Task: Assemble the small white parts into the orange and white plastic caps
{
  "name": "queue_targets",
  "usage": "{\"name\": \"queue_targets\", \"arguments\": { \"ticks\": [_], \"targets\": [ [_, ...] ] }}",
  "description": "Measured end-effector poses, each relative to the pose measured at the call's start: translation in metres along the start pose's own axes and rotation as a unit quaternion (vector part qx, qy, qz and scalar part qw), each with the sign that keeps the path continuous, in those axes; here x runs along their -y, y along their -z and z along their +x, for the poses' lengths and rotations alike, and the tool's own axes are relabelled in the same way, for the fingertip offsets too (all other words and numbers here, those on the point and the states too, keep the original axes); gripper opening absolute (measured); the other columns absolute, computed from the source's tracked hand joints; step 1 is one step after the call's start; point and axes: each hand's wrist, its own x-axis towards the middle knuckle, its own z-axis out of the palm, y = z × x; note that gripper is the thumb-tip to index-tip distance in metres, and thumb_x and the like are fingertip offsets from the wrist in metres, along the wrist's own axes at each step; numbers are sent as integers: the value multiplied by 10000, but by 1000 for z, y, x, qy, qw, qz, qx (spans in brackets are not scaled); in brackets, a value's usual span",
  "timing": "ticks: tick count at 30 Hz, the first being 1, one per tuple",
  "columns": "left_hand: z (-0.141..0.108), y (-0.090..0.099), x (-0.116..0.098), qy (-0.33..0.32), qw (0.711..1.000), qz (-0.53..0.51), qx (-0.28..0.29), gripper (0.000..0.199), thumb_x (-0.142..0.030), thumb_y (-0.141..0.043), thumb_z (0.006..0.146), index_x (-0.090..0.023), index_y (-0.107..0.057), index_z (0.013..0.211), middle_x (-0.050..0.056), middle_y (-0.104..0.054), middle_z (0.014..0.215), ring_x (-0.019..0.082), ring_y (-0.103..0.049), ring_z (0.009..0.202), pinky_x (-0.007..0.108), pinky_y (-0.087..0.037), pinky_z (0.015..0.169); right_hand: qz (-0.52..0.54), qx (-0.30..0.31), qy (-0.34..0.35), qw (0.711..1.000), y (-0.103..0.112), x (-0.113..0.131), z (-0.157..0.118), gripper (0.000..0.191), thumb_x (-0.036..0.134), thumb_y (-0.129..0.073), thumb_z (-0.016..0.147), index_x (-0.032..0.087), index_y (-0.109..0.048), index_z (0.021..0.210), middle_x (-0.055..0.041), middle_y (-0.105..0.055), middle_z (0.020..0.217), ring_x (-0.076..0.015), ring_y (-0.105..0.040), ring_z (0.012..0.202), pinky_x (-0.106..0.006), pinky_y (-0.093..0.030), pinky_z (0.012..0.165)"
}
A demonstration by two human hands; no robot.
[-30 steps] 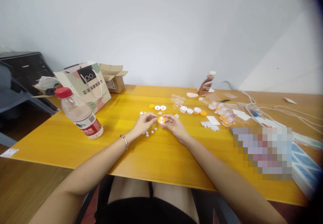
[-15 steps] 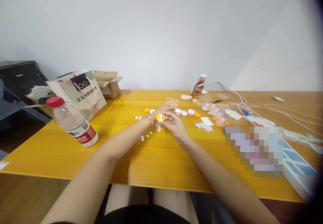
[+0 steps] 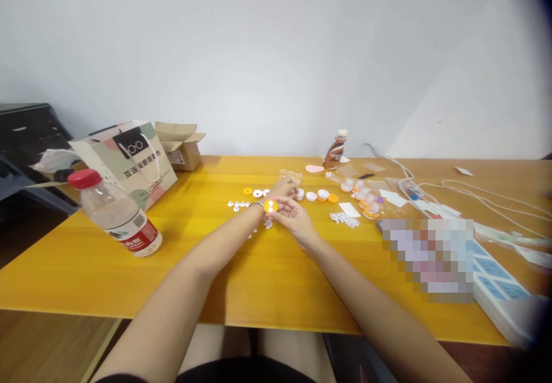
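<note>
An orange disc with white pieces on its face (image 3: 271,206) is pinched between the thumb and fingers of my right hand (image 3: 297,222), just above the tabletop. My left hand (image 3: 282,187) reaches past it, palm down, its fingers loosely bent and apart beside a white round cap (image 3: 299,195). The left hand's fingertips are partly hidden. Right of it, more white caps (image 3: 311,196) and an orange ring (image 3: 333,198) stand in a row. Clear round covers (image 3: 291,174) lie behind the left hand. Small white discs (image 3: 236,205) lie beside my left wrist, and white cut-out pieces (image 3: 268,223) lie below it.
A water bottle (image 3: 116,216), a paper bag (image 3: 129,161) and an open cardboard box (image 3: 183,153) stand at left. A brown drink bottle (image 3: 335,152) is at the back. White patterned pieces (image 3: 344,219), assembled round parts (image 3: 366,199), cables (image 3: 495,205) and a power strip (image 3: 495,285) lie right.
The view has shifted slightly. My left hand has moved a little right, closer to the white caps, its fingers bending more. My right hand still holds the orange disc.
</note>
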Motion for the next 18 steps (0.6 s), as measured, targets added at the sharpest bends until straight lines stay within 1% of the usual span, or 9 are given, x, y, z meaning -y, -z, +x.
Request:
{"name": "queue_targets", "arguments": {
  "ticks": [3,5,6,7,9,11,14,16,18],
  "targets": [
    [6,14,2,-7,1000,-2,27,98,-213,-622,705,-139,-594,763,56,-594,949,156,-531,948,290,-386,872,-4,3,-2,1000,0,-1,1,401,278,-724,569,207,-560,928,-5,-637,784,-146,-623,734,-330,-481,792],
    [-2,31,3,3,998,-39,51,143,-230,-654,657,-129,-568,710,48,-606,891,154,-550,899,294,-392,855,-6,3,-10,1000,0,-2,1,381,265,-716,580,211,-561,925,1,-631,775,-139,-620,728,-319,-477,779],
    [-10,41,4,21,996,-77,43,167,-252,-653,655,-131,-555,714,43,-610,864,149,-562,862,295,-403,833,-10,2,-13,1000,-1,-3,1,375,258,-714,582,212,-563,922,6,-626,764,-134,-617,718,-313,-475,771],
    [-20,51,5,44,990,-122,47,187,-264,-655,653,-133,-549,735,43,-615,860,146,-571,841,295,-413,817,-13,0,-15,1000,-1,-3,1,374,252,-714,580,211,-563,920,11,-620,749,-130,-614,706,-308,-473,763],
    [-44,70,5,80,968,-229,60,197,-294,-632,688,-143,-549,783,54,-619,921,144,-579,868,290,-419,817,-18,-3,-15,1000,-2,-4,1,379,245,-715,575,210,-564,921,20,-608,727,-122,-606,687,-299,-469,747],
    [-68,82,5,109,952,-280,58,189,-279,-641,692,-154,-563,811,45,-624,919,128,-586,862,264,-422,810,-21,-2,-12,1000,-3,-6,1,382,247,-714,573,209,-562,921,20,-606,733,-118,-600,691,-291,-466,741],
    [-94,89,4,131,948,-286,50,245,-285,-638,704,-190,-579,922,35,-628,928,124,-596,832,257,-433,787,-32,-6,-8,999,-4,-10,1,381,259,-708,575,206,-555,919,11,-611,762,-116,-593,700,-286,-463,736],
    [-101,89,2,126,951,-276,63,347,-286,-626,717,-217,-554,1050,40,-623,959,130,-596,826,268,-436,794,-40,-11,-6,999,-4,-11,1,383,266,-706,575,203,-550,919,9,-608,760,-114,-588,688,-285,-462,725],
    [-102,86,0,106,954,-270,73,421,-277,-619,724,-230,-522,1131,50,-610,1012,141,-587,866,280,-430,825,-44,-16,-6,999,-4,-13,1,382,266,-705,576,203,-547,918,11,-606,753,-113,-587,679,-283,-460,715]
  ]
}}
